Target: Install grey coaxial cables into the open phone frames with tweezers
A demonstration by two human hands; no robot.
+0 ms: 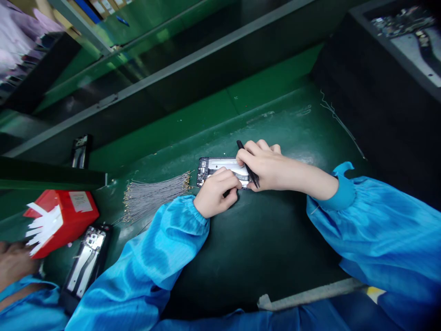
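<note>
An opened phone body (220, 163) lies on the green bench with its silver inside and a small circuit board at its left end facing up. My left hand (217, 191) rests over its near edge, fingers curled; whatever they pinch is hidden. My right hand (267, 165) grips black tweezers (254, 177), which slant down with their tips at the phone's right end. Just left of the phone lies a bundle of thin grey cables (156, 195) with gold-coloured ends.
A red box (77, 214) with white strips stands left, beside another opened phone (86, 262). A co-worker's hand (15, 264) shows at the left edge. A black box (375, 92) holding phone parts stands right. Loose wires (339, 119) lie near it. Behind runs a shelf rail (165, 76).
</note>
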